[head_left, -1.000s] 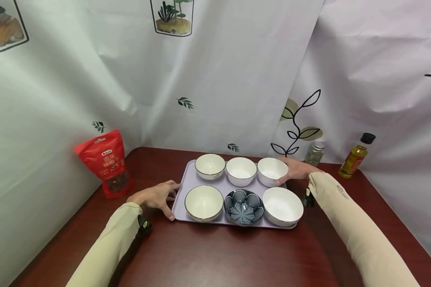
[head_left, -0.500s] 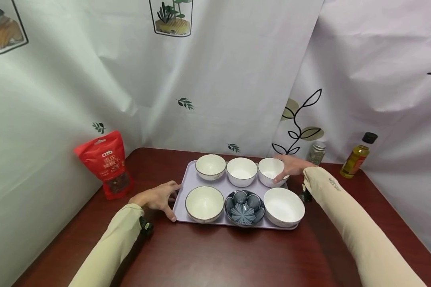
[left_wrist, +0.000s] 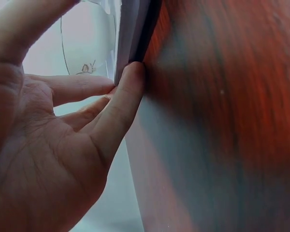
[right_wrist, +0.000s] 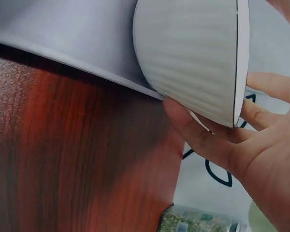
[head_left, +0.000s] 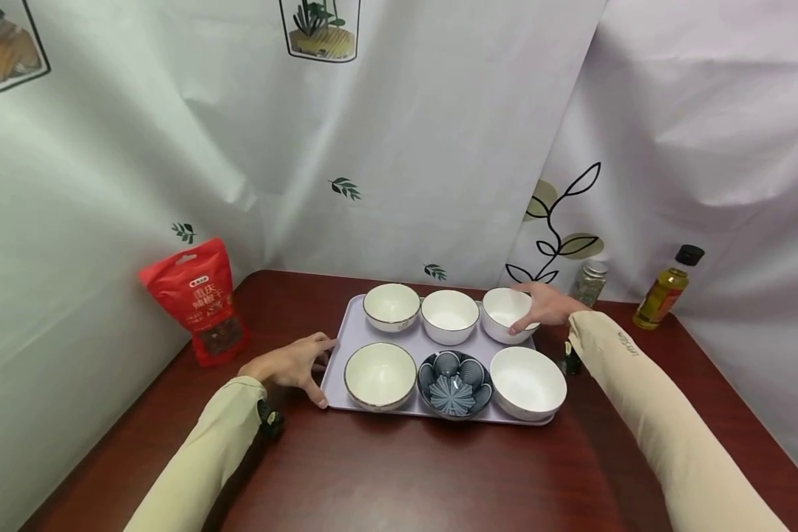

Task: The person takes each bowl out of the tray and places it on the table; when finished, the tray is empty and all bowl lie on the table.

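Note:
A pale lilac tray (head_left: 335,369) lies on the table, carrying two rows of bowls. At its left edge the left hand (head_left: 292,366) touches the rim with spread fingers, thumb by the near corner. The left wrist view has fairly straight fingers (left_wrist: 123,104) against the tray's side. Around the right side of the white back-right bowl (head_left: 500,309) the right hand (head_left: 545,304) holds thumb and fingers apart. The right wrist view shows that bowl's ribbed wall (right_wrist: 188,53) with fingers (right_wrist: 198,133) against it; the thumb's contact is hidden there.
Other bowls are cream (head_left: 391,304), white (head_left: 449,314), larger cream (head_left: 380,375), dark blue patterned (head_left: 454,395) and larger white (head_left: 528,380). A red snack pouch (head_left: 206,303) stands left. A spice jar (head_left: 588,284) and an oil bottle (head_left: 661,295) stand right, by the curtain.
The back-right bowl has shifted slightly right, leaving a small gap beside the middle bowl. The right hand moved with it. The left hand stays at the tray edge.

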Available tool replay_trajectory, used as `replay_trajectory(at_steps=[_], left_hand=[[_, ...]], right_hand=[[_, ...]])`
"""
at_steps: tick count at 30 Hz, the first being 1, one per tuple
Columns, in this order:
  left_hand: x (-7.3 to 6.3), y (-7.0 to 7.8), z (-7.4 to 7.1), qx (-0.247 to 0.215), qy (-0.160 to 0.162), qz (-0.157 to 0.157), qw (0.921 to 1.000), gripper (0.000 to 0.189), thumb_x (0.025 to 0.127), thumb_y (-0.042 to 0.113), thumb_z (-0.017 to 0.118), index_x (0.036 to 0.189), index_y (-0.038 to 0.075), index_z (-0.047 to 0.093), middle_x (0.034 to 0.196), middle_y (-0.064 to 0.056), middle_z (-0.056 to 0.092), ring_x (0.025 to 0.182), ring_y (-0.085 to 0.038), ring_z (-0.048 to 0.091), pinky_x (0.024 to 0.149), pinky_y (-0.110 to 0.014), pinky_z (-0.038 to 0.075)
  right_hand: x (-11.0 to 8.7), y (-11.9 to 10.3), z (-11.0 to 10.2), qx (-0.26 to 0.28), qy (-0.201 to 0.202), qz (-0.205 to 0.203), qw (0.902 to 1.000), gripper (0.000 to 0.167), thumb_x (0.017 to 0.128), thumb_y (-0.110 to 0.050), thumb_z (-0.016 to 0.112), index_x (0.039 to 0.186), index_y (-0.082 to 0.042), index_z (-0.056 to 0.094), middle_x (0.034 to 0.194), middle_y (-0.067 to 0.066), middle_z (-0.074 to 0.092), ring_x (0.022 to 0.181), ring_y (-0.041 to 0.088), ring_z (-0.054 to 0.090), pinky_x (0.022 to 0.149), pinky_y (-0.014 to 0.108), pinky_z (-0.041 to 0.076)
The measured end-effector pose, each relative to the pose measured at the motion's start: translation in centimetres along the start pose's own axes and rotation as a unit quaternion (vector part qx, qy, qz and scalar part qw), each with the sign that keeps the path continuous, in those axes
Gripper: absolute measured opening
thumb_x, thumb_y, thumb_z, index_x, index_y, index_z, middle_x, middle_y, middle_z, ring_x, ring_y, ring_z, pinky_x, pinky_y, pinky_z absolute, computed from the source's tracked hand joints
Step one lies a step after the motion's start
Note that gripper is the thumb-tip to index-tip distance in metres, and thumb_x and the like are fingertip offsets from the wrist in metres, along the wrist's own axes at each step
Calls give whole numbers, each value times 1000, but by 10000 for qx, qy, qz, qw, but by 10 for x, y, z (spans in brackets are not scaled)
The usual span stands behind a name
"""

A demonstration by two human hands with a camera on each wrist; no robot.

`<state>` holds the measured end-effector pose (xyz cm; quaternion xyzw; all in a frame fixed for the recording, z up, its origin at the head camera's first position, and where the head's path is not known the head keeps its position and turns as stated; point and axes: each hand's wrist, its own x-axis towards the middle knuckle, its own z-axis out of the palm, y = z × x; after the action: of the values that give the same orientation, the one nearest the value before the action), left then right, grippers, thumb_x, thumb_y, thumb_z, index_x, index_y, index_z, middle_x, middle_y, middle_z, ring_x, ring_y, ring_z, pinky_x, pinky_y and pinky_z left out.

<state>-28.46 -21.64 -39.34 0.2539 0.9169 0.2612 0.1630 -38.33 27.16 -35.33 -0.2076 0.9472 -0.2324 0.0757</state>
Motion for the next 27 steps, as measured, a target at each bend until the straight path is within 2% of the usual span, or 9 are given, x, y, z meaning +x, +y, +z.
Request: replay_trajectory(at_steps=[5,10,13,18,23,27], left_hand=[[-2,1,-1,33,30,-47,10000,114,57,17,98,147,-16,36,129,-20,47,117,-33,60,102,-43,55],[-3,2,-2,161,70,-21,9998,113,57,19,98,146,-16,38,128,-19,49,115,-32,62,101,-43,55],[-1,3,-2,271,84,-4,9996,113,56,21,98,146,-15,39,128,-19,50,114,-31,62,101,-42,55],[-1,5,-3,324,51,-52,9994,112,56,21,98,145,-15,40,129,-19,50,114,-31,63,100,-42,55],[-2,5,-2,346,82,-25,9994,112,56,21,98,145,-15,40,129,-20,50,114,-31,63,100,-43,55],[-1,5,-1,339,89,-5,9994,112,56,22,98,145,-15,40,129,-19,51,113,-31,63,100,-43,55]], right_hand=[[-7,1,-8,171,136,58,9997,98,67,-34,91,145,6,48,135,24,61,113,31,60,97,39,47],[-24,12,-16,130,281,204,9993,106,67,-35,91,148,11,40,141,31,53,121,39,55,104,49,44],[-40,23,-19,14,461,200,9987,105,68,-34,90,147,12,40,141,34,52,122,41,54,102,51,45],[-58,41,-19,81,746,238,9969,100,69,-31,89,144,14,41,133,33,57,110,37,59,90,39,49],[-68,54,-11,436,946,410,9937,101,72,-29,88,147,15,37,137,35,53,112,37,60,91,32,49],[-74,61,-3,831,1137,779,9870,104,74,-28,87,151,13,30,142,35,48,117,38,56,93,31,47]])
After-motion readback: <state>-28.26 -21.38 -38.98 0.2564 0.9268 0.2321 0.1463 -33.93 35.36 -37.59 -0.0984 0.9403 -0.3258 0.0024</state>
